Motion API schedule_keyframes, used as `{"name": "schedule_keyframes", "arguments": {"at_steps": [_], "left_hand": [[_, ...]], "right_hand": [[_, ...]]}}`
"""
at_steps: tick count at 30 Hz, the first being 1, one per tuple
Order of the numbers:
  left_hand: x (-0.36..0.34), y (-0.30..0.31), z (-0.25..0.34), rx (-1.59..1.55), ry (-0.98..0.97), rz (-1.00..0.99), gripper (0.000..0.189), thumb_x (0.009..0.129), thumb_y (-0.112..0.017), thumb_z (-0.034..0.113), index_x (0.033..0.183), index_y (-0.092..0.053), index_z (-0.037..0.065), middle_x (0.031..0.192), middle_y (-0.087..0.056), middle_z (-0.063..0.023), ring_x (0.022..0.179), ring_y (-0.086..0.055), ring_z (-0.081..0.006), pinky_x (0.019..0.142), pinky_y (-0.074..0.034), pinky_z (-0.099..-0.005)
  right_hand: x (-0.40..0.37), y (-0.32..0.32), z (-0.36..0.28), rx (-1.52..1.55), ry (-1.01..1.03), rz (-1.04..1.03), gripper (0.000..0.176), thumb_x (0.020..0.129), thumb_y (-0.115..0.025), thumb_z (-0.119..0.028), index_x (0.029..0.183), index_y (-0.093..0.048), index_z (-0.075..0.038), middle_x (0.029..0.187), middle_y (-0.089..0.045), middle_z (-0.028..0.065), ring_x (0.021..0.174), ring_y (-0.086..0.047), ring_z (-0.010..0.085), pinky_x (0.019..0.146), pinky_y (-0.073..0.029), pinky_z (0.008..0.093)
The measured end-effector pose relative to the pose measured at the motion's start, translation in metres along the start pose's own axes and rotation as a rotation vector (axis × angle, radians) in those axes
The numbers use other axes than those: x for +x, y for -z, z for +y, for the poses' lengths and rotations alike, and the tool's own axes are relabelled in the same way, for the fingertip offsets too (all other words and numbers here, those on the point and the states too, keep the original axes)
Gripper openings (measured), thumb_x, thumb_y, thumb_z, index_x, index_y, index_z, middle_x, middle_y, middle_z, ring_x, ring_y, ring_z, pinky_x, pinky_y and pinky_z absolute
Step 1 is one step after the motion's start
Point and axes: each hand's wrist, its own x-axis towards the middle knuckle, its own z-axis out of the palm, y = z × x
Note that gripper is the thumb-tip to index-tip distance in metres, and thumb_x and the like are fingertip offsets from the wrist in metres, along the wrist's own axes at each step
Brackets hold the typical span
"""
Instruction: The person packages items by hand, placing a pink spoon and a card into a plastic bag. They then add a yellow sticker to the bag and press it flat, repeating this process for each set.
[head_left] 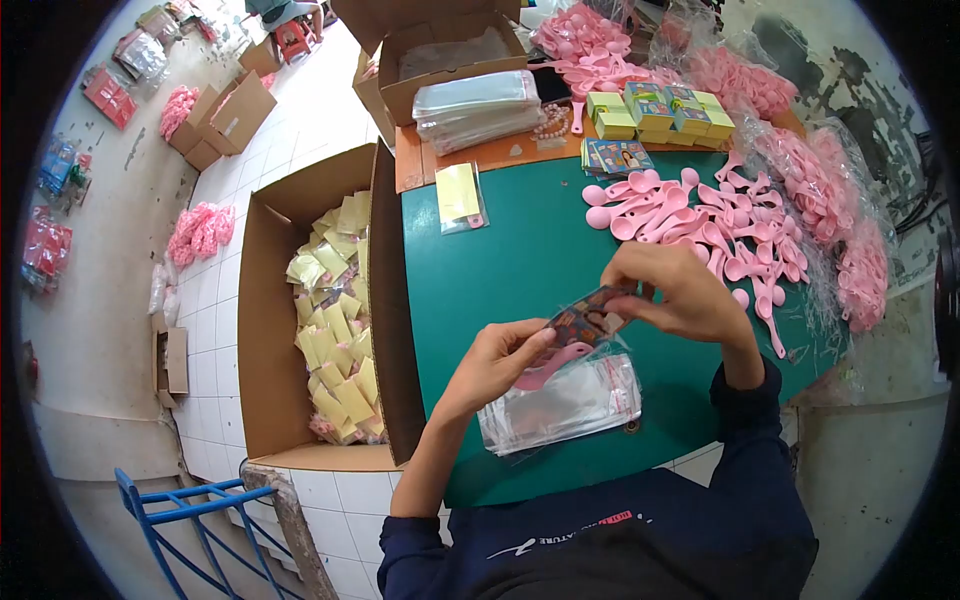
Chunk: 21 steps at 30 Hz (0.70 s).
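Over the near part of the green table (500, 290), my left hand (488, 362) is closed, thumb on top, on a clear plastic bag with a pink measuring spoon (540, 373) in it. My right hand (685, 290) pinches the right end of a dark printed card (580, 322), which lies at the bag's mouth, tilted up to the right. Part of the card is hidden by my fingers. Just below both hands lies a stack of clear plastic bags (560, 408). A heap of loose pink spoons (690, 215) spreads beyond my right hand.
Left of the table stands an open carton (257, 330) with many filled packets. A packet with a yellow card (460, 198) lies at the table's far left. Card stacks (655, 115), more bags (475, 108) and bagged spoons (815, 180) line the back and right. A blue metal frame (190, 505) stands lower left.
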Motion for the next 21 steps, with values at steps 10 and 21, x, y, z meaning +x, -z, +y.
{"name": "schedule_keyframes", "arguments": {"at_steps": [10, 21], "left_hand": [[0.0, -0.019, 0.007, 0.363, -0.097, 0.118, 0.067, 0.088, -0.061, 0.022, 0.142, -0.024, 0.008, 0.082, -0.069, -0.0151, 0.065, -0.066, -0.0216, 0.06, -0.047, -0.0306], [-0.001, -0.009, -0.016, -0.275, -0.088, 0.199, 0.058, 0.083, -0.065, 0.006, 0.133, -0.037, 0.003, 0.086, -0.065, -0.0064, 0.083, -0.06, -0.0098, 0.076, -0.047, -0.0228]], "right_hand": [[-0.011, -0.036, 0.03, 0.25, -0.116, -0.217, 0.025, 0.067, -0.067, -0.008, 0.088, -0.06, 0.001, 0.072, -0.06, 0.0098, 0.063, -0.057, 0.0194, 0.062, -0.045, 0.0283], [-0.044, -0.047, 0.045, 0.765, -0.538, 0.037, 0.019, 0.077, -0.071, -0.013, 0.073, -0.056, -0.003, 0.069, -0.053, -0.0014, 0.068, -0.047, 0.0045, 0.061, -0.038, 0.0213]]}}
